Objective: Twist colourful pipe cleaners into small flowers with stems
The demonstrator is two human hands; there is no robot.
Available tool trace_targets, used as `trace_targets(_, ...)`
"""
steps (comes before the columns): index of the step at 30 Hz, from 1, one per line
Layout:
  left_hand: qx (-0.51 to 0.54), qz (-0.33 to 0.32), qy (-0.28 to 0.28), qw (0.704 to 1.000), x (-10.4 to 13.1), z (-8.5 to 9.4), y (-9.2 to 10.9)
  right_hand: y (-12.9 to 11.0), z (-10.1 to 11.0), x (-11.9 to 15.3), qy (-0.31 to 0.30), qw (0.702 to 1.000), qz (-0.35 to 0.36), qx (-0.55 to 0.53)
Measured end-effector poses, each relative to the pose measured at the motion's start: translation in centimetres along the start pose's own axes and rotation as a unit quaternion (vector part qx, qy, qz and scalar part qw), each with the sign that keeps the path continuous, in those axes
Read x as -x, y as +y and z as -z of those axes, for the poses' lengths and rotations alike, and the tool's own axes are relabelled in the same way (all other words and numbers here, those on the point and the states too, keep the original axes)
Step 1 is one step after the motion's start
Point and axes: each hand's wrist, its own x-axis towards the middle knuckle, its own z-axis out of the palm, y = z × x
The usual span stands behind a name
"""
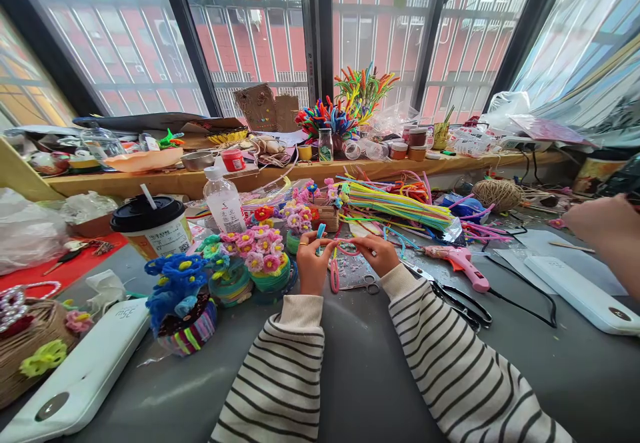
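Drink cup: well left of the grip I see a black-lidded cup [150, 229], its straw poking up.
Blue flowers: a pot of blue flowers [183, 303] sits left of the grip, nearer the person.
Pink flowers: these potted blooms [263, 249] crowd right up beside the left hand, edging that side.
Left hand: this hand [314, 266] pinches one end of the pink pipe cleaner; a blue loop [321, 230] stands up at its fingertips.
Pink pipe cleaner: it [350, 253] hangs between both hands, its long axis running left to right, sagging slightly towards the person.
Grey tabletop: open surface [357, 356] stretches from below the grip towards the person, edged by striped sleeves [280, 376].
Small scissors: lying just below the grip, handles [371, 285] pointing right.
Right hand: fingertips of this hand [379, 256] are closed on the pipe cleaner's other end.
Glue gun: a pink one [463, 266] lies right of the grip, limiting room there.
Co-worker's hand: far right [605, 229].
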Motion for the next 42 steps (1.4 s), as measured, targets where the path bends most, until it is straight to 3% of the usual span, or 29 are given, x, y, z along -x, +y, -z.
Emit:
trace_targets(14, -0.01, -0.015, 0.006, 1.0, 0.0, -0.1, -0.2, 0.9, -0.6, 0.1, 0.007, 0.996, 0.076, 0.039)
trace_targets(25, -0.001, 0.004, 0.002, 1.0, 0.0, 0.0, -0.2, 0.4, -0.6, 0.1, 0.016, 0.996, 0.077, 0.05)
trace_targets(33, 0.035, 0.038, -0.001, 0.999, 0.1, 0.0, 0.0, -0.1, -0.5, 0.2, 0.031, 0.979, 0.134, 0.149)
trace_targets(42, 0.039, 0.048, 0.004, 0.998, 0.0, 0.1, 0.1, -0.3, -0.8, 0.1, 0.052, 0.967, 0.143, 0.207)
